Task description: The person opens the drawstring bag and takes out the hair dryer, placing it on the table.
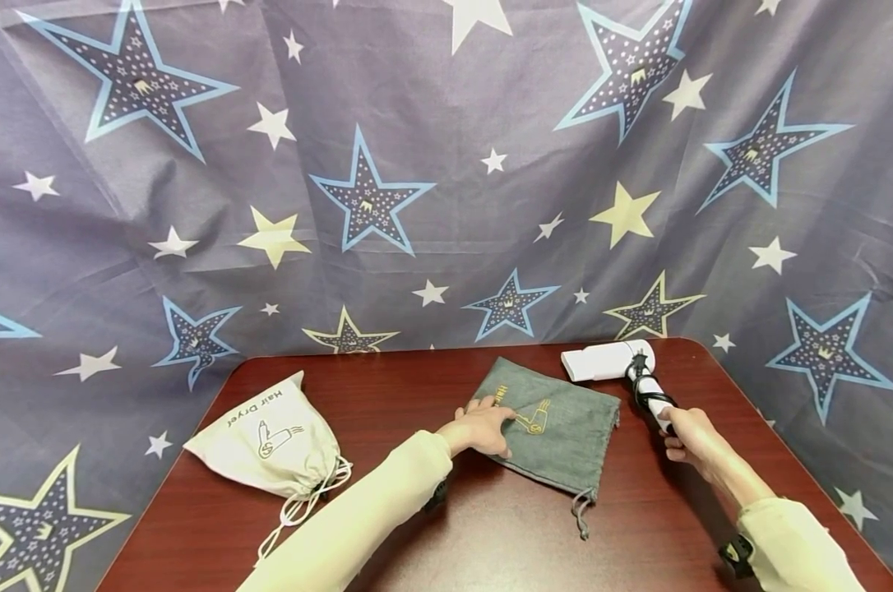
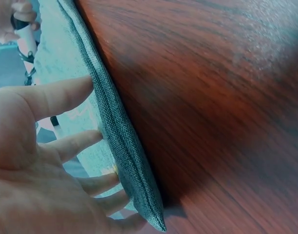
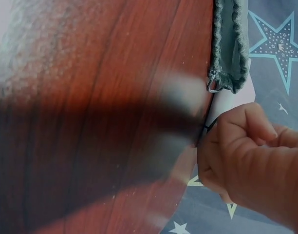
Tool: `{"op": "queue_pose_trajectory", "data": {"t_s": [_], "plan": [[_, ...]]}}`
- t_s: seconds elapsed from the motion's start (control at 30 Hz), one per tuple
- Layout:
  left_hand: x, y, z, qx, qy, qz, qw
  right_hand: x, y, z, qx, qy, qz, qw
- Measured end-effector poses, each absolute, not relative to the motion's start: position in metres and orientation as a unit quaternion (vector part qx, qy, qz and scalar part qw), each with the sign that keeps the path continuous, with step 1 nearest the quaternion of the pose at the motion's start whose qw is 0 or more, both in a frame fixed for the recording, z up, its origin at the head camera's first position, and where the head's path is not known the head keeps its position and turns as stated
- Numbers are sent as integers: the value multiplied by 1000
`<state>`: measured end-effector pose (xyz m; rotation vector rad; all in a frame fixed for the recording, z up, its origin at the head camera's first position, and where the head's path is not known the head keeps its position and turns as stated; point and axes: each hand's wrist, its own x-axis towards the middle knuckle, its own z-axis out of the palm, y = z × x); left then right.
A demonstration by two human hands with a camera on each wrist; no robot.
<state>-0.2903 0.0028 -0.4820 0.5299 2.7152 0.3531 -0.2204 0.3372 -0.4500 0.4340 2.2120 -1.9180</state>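
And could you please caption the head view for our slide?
Left hand on a gray drawstring pouch, right hand gripping a white hair dryer, cream pouch at left.

Flat gray pouch [image 1: 561, 432] under left grip [image 1: 482, 427]; white hairdryer [image 1: 609, 362] in right grip [image 1: 694, 440].

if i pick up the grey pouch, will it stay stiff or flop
The grey pouch will probably flop, since it looks like soft cloth. It seems likely light, as it lies nearly flat. Its drawstring may dangle, since it trails loose on the table.

"Hair Dryer", crm bag [image 1: 276, 436]; "Hai…", gry bag [image 1: 565, 423]
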Motion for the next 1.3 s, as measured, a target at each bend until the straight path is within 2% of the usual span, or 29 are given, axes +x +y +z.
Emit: {"op": "queue_pose_trajectory", "data": {"t_s": [0.17,0.37,0.77,1.3], "plan": [[-271,4,-455,185,958,130,174,-223,337,-452,151,751,-637,82],[-272,5,-462,194,959,131,157,-222,336,-452,154,769,-616,78],[-265,8,-456,192,958,142,162,-221,340,-456,139,836,-526,72],[-264,11,-462,186,960,141,154,-219,339,-464,130,862,-485,68]]}}
